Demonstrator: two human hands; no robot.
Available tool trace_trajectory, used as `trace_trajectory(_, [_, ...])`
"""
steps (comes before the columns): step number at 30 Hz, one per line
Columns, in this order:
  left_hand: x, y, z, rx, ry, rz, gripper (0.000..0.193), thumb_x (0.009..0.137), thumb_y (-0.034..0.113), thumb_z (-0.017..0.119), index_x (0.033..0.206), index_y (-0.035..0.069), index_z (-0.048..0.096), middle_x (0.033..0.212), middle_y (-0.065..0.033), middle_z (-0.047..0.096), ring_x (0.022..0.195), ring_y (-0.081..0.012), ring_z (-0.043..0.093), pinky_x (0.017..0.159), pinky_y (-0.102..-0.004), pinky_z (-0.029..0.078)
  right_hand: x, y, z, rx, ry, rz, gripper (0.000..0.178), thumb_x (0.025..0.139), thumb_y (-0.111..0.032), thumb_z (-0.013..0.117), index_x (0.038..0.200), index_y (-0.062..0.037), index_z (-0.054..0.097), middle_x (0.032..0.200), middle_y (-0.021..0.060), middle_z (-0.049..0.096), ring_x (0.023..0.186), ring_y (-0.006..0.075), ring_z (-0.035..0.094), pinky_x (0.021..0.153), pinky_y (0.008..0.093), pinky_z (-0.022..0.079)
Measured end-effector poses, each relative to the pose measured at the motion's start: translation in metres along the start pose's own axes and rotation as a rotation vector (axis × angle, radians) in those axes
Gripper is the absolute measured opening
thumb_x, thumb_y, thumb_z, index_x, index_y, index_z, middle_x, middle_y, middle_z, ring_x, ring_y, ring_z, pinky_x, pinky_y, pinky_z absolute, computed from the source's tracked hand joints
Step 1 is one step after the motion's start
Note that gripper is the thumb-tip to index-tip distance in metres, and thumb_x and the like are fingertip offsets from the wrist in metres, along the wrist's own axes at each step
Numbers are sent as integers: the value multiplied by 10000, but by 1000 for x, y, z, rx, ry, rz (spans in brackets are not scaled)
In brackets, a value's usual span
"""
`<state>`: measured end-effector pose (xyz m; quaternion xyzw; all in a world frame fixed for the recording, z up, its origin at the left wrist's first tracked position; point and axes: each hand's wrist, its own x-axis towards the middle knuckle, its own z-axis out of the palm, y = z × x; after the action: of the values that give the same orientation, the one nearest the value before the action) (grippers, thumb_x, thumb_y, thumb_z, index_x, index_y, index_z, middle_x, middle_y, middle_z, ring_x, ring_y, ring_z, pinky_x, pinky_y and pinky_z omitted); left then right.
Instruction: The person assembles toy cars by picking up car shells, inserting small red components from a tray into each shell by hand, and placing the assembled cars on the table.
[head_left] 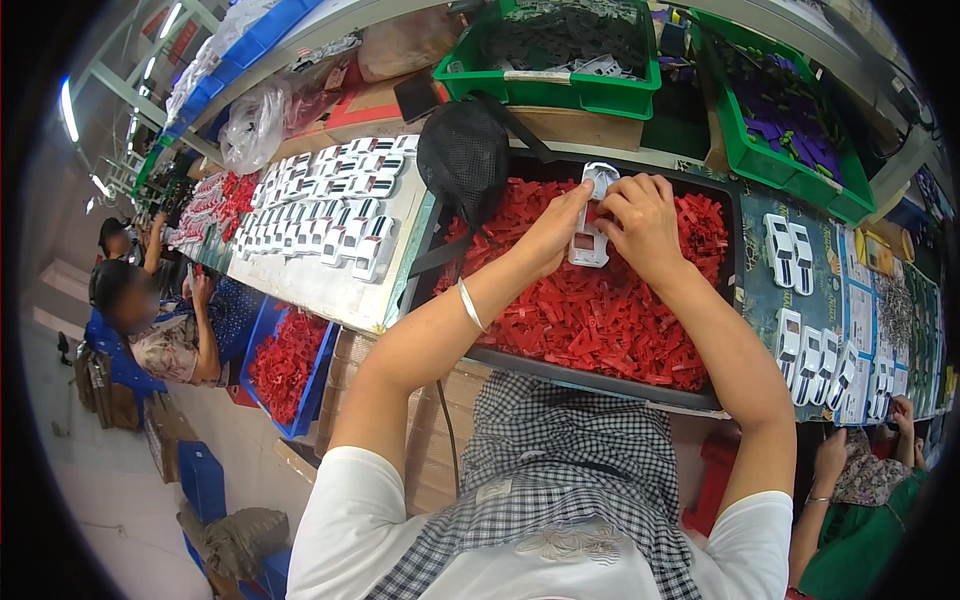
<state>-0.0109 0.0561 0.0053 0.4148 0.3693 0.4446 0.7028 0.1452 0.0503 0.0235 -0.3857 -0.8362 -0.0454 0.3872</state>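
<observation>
Over a black tray (738,270) heaped with small red plastic parts (570,320), I hold a white toy car body (590,250). My left hand (552,232) grips it from the left side, thumb along its edge. The curled fingers of my right hand (640,222) press on its right side near the middle. They cover part of the car body, and whether a small part is pinched under them is hidden. Both hands are close together above the far half of the tray.
Rows of white toy car bodies (330,205) stand left, with more car bodies (800,350) at right. Green bins (560,88) hold dark and purple parts at the back. A black mesh bag (462,160) hangs over the tray's far left corner. Co-workers sit on both sides.
</observation>
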Motion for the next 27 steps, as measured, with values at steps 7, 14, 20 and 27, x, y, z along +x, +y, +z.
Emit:
trace_trajectory(7, [-2,2,2,-64,16,3,399,977,380,386,1147,35,493,983,-53,543,856,-127,549,717,-285,500,-1,-5,4,-19,9,-38,137,632,-86,723,744,-66,647,948,35,569,944,246,514,883,420,345])
trace_trajectory(14, [-1,1,0,-98,12,42,355,973,342,394,1097,34,520,952,-52,569,816,-133,576,710,-306,505,4,-6,2,-5,121,55,160,658,-70,712,795,-70,628,988,48,556,960,250,503,879,413,344])
trace_trajectory(20, [-3,5,3,-100,-1,42,294,963,287,432,1084,33,520,945,-43,564,808,-130,565,712,-305,493,-2,-8,6,40,74,115,154,659,-77,717,789,-72,634,1016,54,546,978,252,491,879,410,344])
trace_trajectory(27, [-5,6,8,-74,35,146,308,940,236,461,1129,2,529,1053,-70,571,931,-161,547,832,-324,437,-1,-9,2,15,97,143,147,664,-79,719,788,-73,640,1021,55,546,974,249,489,859,403,346])
